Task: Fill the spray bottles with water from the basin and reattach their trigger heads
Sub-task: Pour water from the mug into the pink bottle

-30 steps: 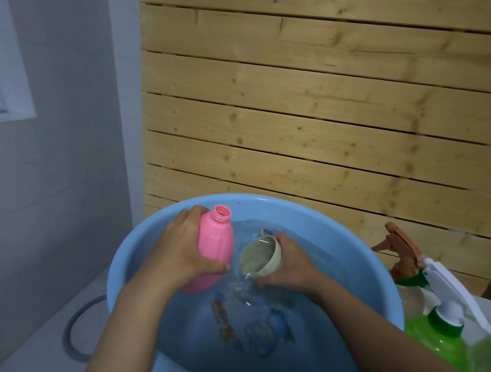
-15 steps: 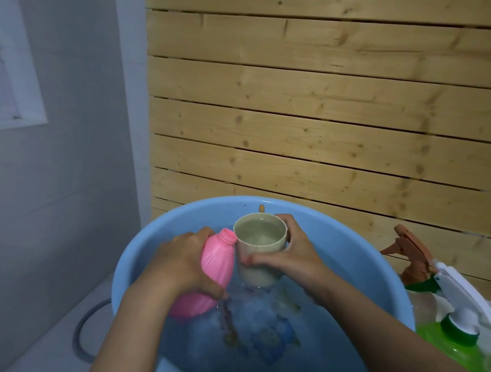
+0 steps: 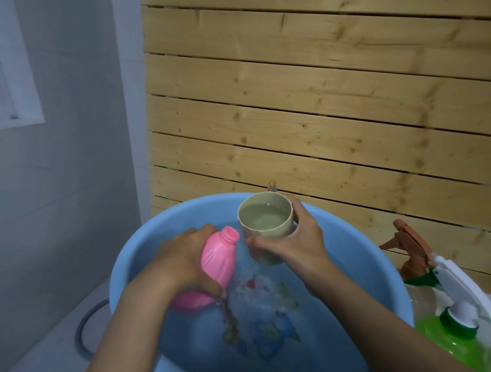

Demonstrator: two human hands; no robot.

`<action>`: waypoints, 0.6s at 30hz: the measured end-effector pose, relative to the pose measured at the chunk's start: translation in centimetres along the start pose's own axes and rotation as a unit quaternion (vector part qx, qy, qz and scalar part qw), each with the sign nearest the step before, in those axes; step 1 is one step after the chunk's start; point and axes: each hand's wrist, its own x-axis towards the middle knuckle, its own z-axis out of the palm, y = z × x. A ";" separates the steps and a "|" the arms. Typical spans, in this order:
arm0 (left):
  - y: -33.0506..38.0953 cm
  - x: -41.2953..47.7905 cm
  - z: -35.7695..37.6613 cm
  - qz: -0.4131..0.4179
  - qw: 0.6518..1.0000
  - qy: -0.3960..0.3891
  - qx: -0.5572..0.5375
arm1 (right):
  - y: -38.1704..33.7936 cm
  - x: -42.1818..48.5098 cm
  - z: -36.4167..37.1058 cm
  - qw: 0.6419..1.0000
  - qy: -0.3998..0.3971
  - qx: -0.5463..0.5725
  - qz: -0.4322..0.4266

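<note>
Since the earlier frames, the cup (image 3: 264,222) has been scooped through the water and raised clear of it; it is now held level just above centre of the frame, nearly full, with water dripping from its base into the basin (image 3: 150,235). The pink bottle (image 3: 217,263) has been tilted over the same interval, so that its open neck leans toward the cup and its base dips at the waterline.

The right hand (image 3: 295,245) is closed around the cup's wall, fingers wrapped at its far side and thumb under its near lower edge. The left hand (image 3: 187,259) is closed around the body of the pink bottle, left of centre. The bottle's neck lies just beside and below the cup's rim, not touching it.

No trigger head is fitted to the pink bottle. At the right edge of the frame, a green bottle (image 3: 455,338) with a white trigger head (image 3: 468,287) and a second bottle with a brown trigger head (image 3: 407,247) stand beside the basin.

By this evidence, the scooping step is judged complete and pouring is judged to come next. Because the neck is narrow, spillage is to be expected unless the cup is tipped slowly over the opening.
</note>
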 end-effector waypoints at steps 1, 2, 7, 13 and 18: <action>0.0 0.0 0.0 0.002 1.000 0.001 0.008 | 0.0 0.0 0.0 1.000 0.007 -0.005 -0.011; 0.0 0.0 0.0 0.005 1.000 0.001 0.017 | 0.0 0.0 -0.1 1.000 0.012 -0.012 -0.020; 0.0 -0.3 -0.2 0.014 0.999 -0.007 0.038 | -0.2 -0.1 -0.2 0.999 0.014 -0.019 -0.043; 0.0 -0.2 -0.3 0.017 0.999 -0.010 0.047 | -0.2 -0.2 -0.2 0.996 0.006 -0.049 -0.079; 0.0 -0.2 -0.3 0.018 0.999 -0.010 0.041 | -0.1 -0.2 -0.1 0.994 0.002 -0.067 -0.090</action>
